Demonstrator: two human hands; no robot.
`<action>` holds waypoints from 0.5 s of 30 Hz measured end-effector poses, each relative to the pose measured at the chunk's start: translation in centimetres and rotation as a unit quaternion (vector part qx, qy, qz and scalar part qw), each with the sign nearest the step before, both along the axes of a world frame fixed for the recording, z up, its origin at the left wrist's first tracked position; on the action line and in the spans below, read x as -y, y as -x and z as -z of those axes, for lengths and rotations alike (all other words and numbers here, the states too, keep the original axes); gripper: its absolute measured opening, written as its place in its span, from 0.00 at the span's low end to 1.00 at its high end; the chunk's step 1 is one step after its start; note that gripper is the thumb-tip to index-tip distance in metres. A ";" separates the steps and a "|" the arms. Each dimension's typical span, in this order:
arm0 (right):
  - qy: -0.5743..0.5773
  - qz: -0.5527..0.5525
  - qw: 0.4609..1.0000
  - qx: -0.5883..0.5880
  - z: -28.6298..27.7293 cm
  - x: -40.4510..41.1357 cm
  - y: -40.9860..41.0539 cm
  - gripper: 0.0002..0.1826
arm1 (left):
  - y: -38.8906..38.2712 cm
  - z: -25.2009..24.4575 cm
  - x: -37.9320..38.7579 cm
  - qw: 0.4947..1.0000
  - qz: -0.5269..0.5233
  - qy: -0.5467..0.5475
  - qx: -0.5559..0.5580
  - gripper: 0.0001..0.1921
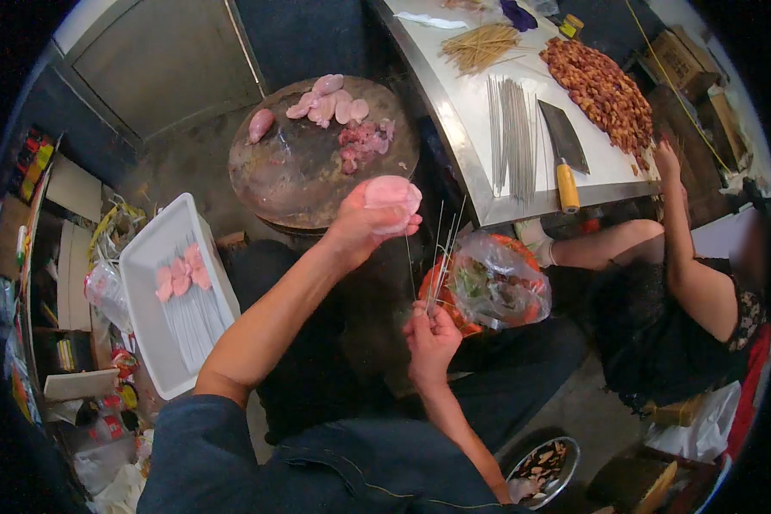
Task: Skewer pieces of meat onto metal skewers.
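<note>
My left hand [347,228] holds pale pink slices of meat [390,193] above the near right edge of a round wooden chopping block [276,186]. In my right hand [434,337] are several thin metal skewers [448,250], pinched near their lower ends. One skewer slants up to the held meat; whether its tip is inside is hidden. Egg-shaped pieces and slices of pale meat [324,106] lie on the block, beside reddish trimmings [363,144]. To my left, a white plastic tray [132,276] contains skewers with pink meat [181,273] on their far ends.
A metal-edged table [466,128] bears metal skewers [514,141], a cleaver [562,138], bamboo skewers [478,48] and diced meat [597,90]. Another person's hand [667,160] is at that pile. A bagged basket [501,276] stands by my right knee; a metal bowl [572,472] sits behind.
</note>
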State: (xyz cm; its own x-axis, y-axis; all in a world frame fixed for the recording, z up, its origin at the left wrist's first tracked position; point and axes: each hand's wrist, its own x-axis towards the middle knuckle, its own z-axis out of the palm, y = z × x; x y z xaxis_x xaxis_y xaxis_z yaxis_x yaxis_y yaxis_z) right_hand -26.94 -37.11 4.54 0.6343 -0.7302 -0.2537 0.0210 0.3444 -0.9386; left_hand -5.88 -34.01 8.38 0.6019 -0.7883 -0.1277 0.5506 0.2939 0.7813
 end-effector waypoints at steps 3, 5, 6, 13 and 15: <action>0.022 -0.028 0.999 -0.015 -1.0 0.8 -0.5 0.07 | -0.5 -0.2 0.2 0.999 -0.032 0.007 -0.003 0.26; 0.028 -0.027 0.999 -0.019 -0.5 0.8 -0.5 0.07 | -0.4 -0.2 0.2 0.999 -0.033 0.008 -0.015 0.26; 0.035 -0.027 0.999 -0.022 -0.1 0.7 -0.5 0.07 | -0.3 -0.2 0.2 0.999 -0.033 0.010 -0.025 0.26; 0.022 0.002 0.999 -0.037 0.2 0.0 -0.3 0.05 | 0.3 0.1 0.0 0.999 0.001 -0.013 -0.035 0.27; -0.014 -0.001 1.000 -0.022 -0.5 0.1 -0.8 0.05 | 1.4 0.2 0.0 0.997 0.075 -0.012 -0.021 0.28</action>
